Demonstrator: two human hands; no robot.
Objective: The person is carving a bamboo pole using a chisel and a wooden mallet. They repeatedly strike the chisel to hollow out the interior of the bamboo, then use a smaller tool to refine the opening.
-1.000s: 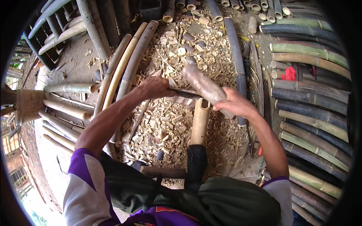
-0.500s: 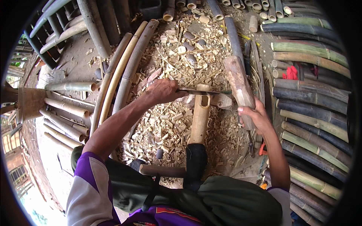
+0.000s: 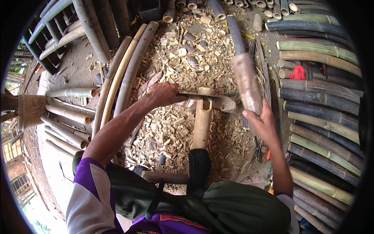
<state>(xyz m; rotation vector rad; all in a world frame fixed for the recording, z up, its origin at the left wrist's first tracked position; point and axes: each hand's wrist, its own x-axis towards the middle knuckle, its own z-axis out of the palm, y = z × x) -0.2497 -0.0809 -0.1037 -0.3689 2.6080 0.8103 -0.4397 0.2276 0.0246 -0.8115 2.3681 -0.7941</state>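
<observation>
Now the right hand (image 3: pixel 261 121) grips the lower end of a thick, brownish wooden club (image 3: pixel 247 84), fingers wrapped fully round it; the club stands nearly upright in the picture and is blurred, to the right of the work. Half a second ago it leaned over closer to the blade, and a second ago it lay across the blade's far end. The left hand (image 3: pixel 163 94) is closed round the handle of a flat dark metal blade (image 3: pixel 199 96), as in both earlier frames. The blade lies crosswise on the top end of a short pale yellow bamboo section (image 3: pixel 201 124), which stands upright between the person's knees and has not shifted. Pale bamboo chips and offcuts (image 3: pixel 183 58) cover the ground around it. Long green and grey bamboo poles (image 3: pixel 319 101) lie stacked at the right, paler poles (image 3: pixel 117 78) at the left. No containers show.
</observation>
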